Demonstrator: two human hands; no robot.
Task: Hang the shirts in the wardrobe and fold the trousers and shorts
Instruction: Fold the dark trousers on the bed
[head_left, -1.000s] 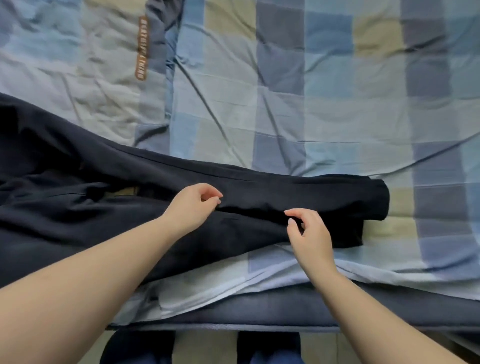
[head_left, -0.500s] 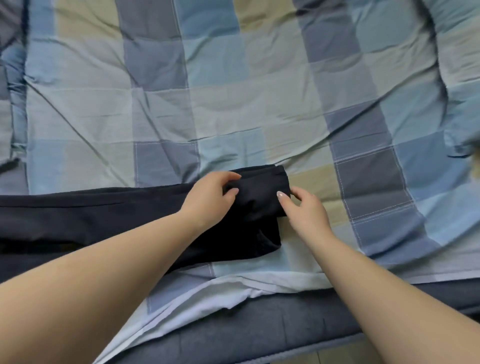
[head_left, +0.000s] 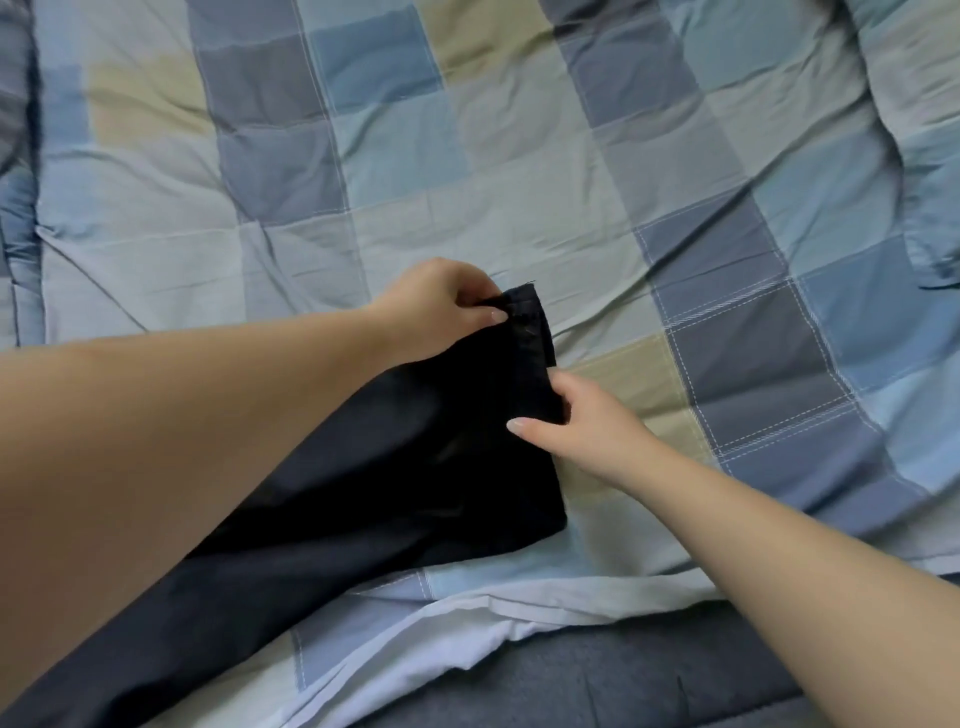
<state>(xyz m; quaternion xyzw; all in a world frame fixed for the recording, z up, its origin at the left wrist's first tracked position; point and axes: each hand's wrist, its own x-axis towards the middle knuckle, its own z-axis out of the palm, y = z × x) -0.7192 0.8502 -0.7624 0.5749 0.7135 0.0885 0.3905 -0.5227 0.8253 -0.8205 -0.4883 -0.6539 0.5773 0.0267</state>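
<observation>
Dark navy trousers (head_left: 395, 483) stretch from the lower left up to the middle of the bed, the leg end raised. My left hand (head_left: 441, 306) pinches the far corner of the leg hem between thumb and fingers. My right hand (head_left: 576, 421) grips the near part of the same hem, its thumb lying on the dark cloth. The waist end runs out of view at the lower left, partly behind my left forearm.
A checked blue, grey and beige quilt (head_left: 519, 171) covers the bed. Its white edge (head_left: 467, 629) folds over near me, above the grey mattress side (head_left: 649, 680). The quilt bunches up at the right edge (head_left: 930, 208).
The view has swung right along the trousers to the leg end. Both hands slid to the hem, took hold of it and lifted it off the quilt.
</observation>
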